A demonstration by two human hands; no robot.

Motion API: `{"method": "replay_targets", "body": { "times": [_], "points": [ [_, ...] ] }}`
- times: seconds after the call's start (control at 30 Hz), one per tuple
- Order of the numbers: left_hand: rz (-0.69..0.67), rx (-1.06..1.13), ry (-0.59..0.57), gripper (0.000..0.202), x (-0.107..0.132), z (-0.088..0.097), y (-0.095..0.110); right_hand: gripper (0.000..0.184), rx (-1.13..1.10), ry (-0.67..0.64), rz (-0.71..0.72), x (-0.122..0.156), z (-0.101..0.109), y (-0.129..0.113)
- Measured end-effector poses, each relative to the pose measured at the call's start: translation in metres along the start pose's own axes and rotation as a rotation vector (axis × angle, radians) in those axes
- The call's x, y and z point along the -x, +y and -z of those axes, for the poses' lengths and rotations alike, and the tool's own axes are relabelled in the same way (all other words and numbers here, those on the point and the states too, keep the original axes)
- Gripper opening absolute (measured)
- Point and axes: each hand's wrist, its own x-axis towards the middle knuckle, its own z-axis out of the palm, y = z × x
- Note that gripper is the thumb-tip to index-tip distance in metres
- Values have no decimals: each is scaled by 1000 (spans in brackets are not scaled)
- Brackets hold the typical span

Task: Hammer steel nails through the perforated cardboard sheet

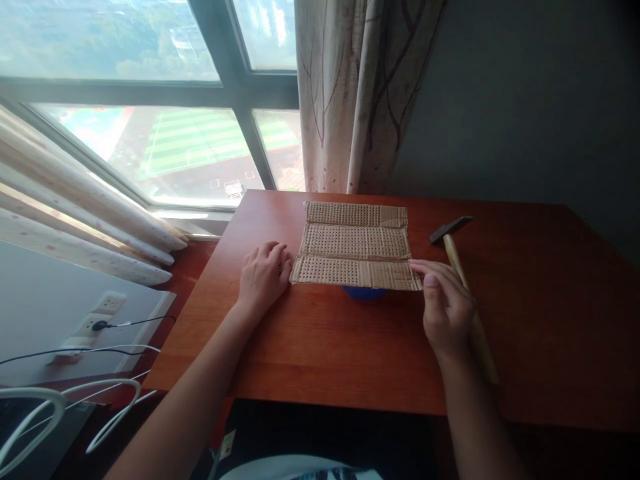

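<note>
Cardboard sheet point(356, 248) lies flat between both hands, long axis left-to-right: left hand point(263, 275) rests open at its left edge, right hand point(447, 308) pinches its near right corner.

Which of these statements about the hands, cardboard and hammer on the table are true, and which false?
1. The cardboard is full of small holes. True.
2. The left hand holds the hammer. False: it rests flat on the table, beside the cardboard.
3. The right hand touches the cardboard's near right corner. True.
4. The hammer lies left of the cardboard. False: it lies to the right.
5. Something blue peeks from under the cardboard. True.
</note>
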Motion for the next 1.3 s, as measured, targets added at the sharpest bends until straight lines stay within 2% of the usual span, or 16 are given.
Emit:
{"method": "replay_targets", "body": {
  "times": [0.3,0.53,0.8,0.93,1.17,1.3],
  "points": [
    [60,-5,35,31,-5,-7,-9,28,3,6,5,0,0,0],
    [67,38,41,34,1,0,-12,29,-3,2,-1,0,0,0],
    [4,129,-67,44,24,15,-26,29,3,-1,-7,0,0,0],
    [-10,110,-87,39,28,16,-28,29,2,-8,-7,-1,0,0],
    [-28,88,-48,33,32,19,-28,28,-1,7,-3,-1,0,1],
    [-79,-34,-39,24,37,27,-26,28,4,38,-5,-1,0,1]
  ]
}}
